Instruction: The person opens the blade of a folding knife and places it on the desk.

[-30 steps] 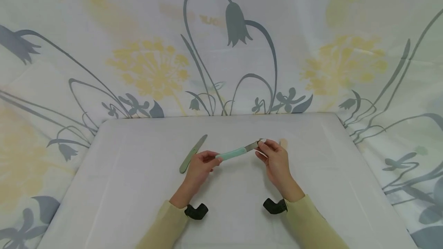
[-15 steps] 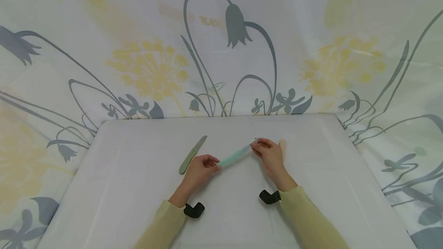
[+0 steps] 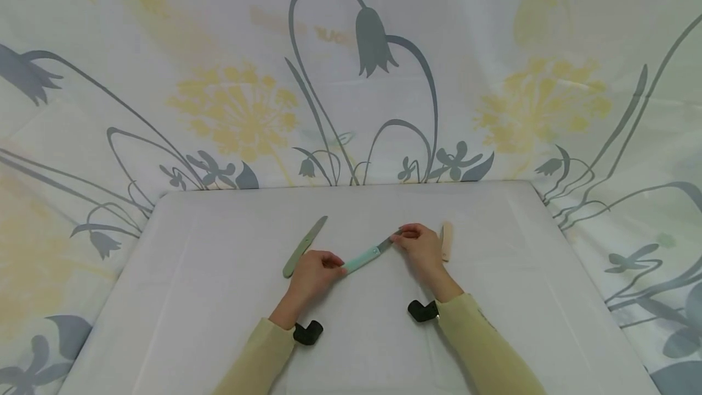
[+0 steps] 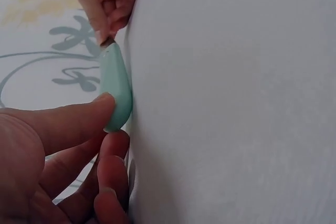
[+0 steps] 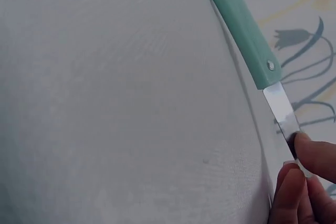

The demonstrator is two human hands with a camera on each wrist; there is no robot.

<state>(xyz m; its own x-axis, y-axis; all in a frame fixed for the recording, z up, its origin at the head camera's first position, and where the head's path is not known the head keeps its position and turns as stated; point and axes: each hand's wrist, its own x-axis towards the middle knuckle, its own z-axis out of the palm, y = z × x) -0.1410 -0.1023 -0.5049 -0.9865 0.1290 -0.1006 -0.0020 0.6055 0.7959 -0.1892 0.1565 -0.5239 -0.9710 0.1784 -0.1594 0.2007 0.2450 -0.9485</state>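
Between both hands is a knife with a mint-green handle (image 3: pixel 362 259), a rivet at the handle's front end and a bare metal blade (image 5: pixel 281 109). My left hand (image 3: pixel 315 273) pinches the rear end of the handle; in the left wrist view the thumb (image 4: pixel 79 121) lies on its side. At the other end, my right hand (image 3: pixel 422 252) pinches the blade near its tip with thumb and fingers, which cover the tip. The knife slants up to the right in the head view. Just left of my left hand lies a second knife with a sage-green handle (image 3: pixel 297 257).
To the right of my right hand lies a beige-handled knife (image 3: pixel 447 241), its dark blade edge showing along one side. All this is on a white-covered table (image 3: pixel 208 297). A floral-patterned cloth (image 3: pixel 236 108) rises behind and at both sides.
The knife and both hands have come down a little. My right hand has moved left, uncovering more of the beige-handled knife. The sage-green knife has stayed put.
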